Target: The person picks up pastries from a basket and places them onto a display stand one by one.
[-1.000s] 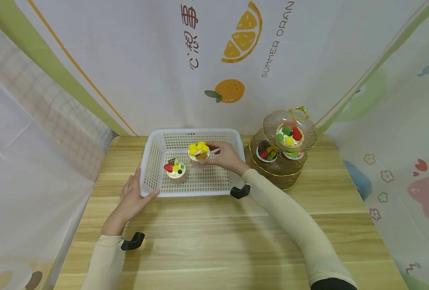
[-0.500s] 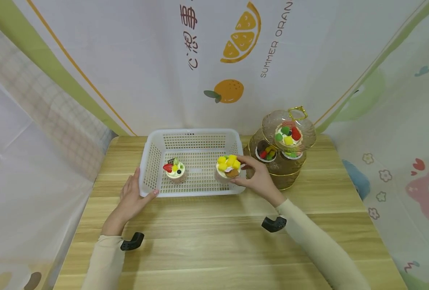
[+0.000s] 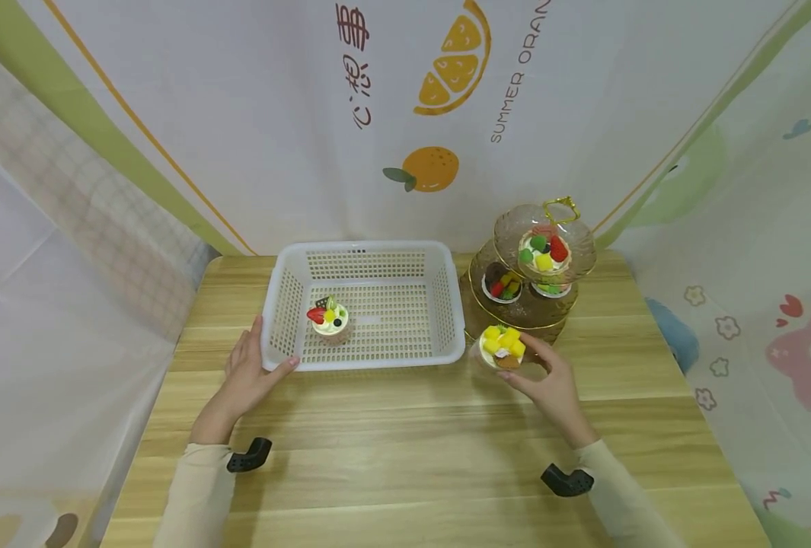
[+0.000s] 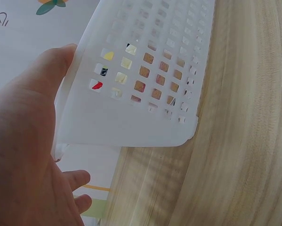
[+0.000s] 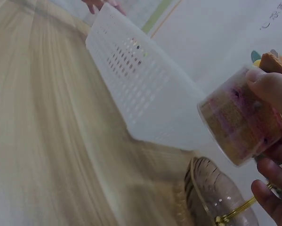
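On the pale cloth (image 3: 261, 99) hung behind the counter (image 3: 391, 457) I can read SUMMER ORAN, brown lettering (image 3: 520, 72) that climbs past the top centre and is cut off by the frame's upper edge. To its left, beyond a printed orange slice (image 3: 456, 67), are brown Chinese characters (image 3: 356, 65), 心想事.

The person's right arm comes in from the lower right, and the right grip (image 3: 552, 390) pinches a clear cup with yellow cubes on top (image 3: 503, 348), thumb on the near side, fingers on the far side. That cup is right of centre, held roughly upright above the counter, near the front right corner of the white basket (image 3: 371, 367); layered cake shows through its wall. The left grip (image 3: 247, 373), left of centre, holds the basket's near left corner, thumb over the front rim, fingers along the outside wall.

A strawberry-topped cup (image 3: 329, 321) stands in the basket's left part. At right, the tiered stand (image 3: 531, 310) carries a fruit-topped cup (image 3: 544, 255) on its top tier and two others below.
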A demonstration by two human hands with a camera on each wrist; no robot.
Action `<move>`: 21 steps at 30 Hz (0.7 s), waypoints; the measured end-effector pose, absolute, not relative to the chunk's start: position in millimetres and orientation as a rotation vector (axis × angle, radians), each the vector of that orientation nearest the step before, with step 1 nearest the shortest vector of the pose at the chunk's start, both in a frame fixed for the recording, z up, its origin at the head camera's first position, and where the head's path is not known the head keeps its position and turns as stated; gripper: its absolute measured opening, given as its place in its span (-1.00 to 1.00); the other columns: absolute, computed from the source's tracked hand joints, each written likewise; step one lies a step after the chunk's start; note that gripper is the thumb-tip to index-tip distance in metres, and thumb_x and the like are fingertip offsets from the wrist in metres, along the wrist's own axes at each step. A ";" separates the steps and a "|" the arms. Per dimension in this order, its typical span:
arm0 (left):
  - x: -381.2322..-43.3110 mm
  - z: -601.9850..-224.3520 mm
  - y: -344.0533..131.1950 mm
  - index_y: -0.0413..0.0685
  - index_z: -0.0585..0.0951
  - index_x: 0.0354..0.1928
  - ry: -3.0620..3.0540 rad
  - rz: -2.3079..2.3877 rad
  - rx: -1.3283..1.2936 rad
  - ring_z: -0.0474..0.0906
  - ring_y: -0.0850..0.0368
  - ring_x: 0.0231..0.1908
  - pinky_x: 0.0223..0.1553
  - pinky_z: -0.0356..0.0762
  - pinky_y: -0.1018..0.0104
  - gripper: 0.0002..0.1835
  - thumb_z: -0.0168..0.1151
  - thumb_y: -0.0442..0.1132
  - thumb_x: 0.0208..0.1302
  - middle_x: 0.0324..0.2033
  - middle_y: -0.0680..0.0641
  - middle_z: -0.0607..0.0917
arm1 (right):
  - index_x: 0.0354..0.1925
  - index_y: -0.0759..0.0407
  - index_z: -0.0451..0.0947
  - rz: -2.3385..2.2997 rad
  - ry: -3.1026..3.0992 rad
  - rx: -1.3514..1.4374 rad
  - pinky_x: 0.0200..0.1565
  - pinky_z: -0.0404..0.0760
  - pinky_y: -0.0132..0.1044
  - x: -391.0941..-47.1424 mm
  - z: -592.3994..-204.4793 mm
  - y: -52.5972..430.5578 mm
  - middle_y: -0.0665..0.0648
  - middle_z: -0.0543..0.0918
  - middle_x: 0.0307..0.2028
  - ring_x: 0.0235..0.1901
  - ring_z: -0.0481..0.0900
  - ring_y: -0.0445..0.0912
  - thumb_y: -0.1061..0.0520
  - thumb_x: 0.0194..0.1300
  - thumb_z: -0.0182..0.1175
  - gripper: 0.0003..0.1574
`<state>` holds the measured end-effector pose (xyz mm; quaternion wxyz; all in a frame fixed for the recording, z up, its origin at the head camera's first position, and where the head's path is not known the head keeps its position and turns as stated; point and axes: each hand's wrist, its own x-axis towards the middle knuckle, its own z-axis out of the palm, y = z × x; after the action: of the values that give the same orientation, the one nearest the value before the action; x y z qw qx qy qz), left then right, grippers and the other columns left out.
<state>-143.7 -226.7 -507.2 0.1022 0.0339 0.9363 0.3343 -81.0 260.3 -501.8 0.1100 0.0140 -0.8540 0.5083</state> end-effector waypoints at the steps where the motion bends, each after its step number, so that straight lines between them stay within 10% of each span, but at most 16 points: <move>1: -144.0 -507.7 -227.0 -0.06 -0.46 0.55 2.763 0.989 0.099 -0.37 -0.49 0.51 0.34 -0.38 -0.57 0.20 0.14 0.28 0.31 0.53 -0.45 -0.12 | 0.27 0.25 0.48 1.491 -2.510 0.027 0.10 0.49 -0.44 -80.9 -505.3 259.7 0.03 0.59 0.17 -0.06 0.48 -0.49 0.28 -0.01 0.52 -0.16; 8: -144.3 -509.5 -226.8 -0.08 -0.46 0.55 2.760 1.009 0.110 -0.38 -0.50 0.50 0.34 -0.41 -0.55 0.20 0.15 0.27 0.31 0.53 -0.44 -0.13 | 0.30 0.22 0.46 1.493 -2.510 -0.057 0.08 0.55 -0.25 -94.2 -537.8 258.8 0.25 0.58 0.23 -0.07 0.43 -0.52 0.25 -0.01 0.53 -0.12; 21: -144.3 -508.6 -226.6 0.00 -0.50 0.54 2.756 0.999 0.097 -0.40 -0.49 0.51 0.33 -0.41 -0.57 0.20 0.15 0.27 0.31 0.52 -0.47 -0.10 | 0.29 0.23 0.47 1.626 -2.411 -0.151 -0.06 0.49 -0.66 -115.1 -562.0 253.7 0.26 0.59 0.09 -0.15 0.50 -0.44 0.23 0.06 0.50 -0.19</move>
<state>-144.3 -226.6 -508.6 0.1040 0.0328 0.9345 0.3388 -115.1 253.7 -562.0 0.1147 -0.0514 -0.8225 0.5546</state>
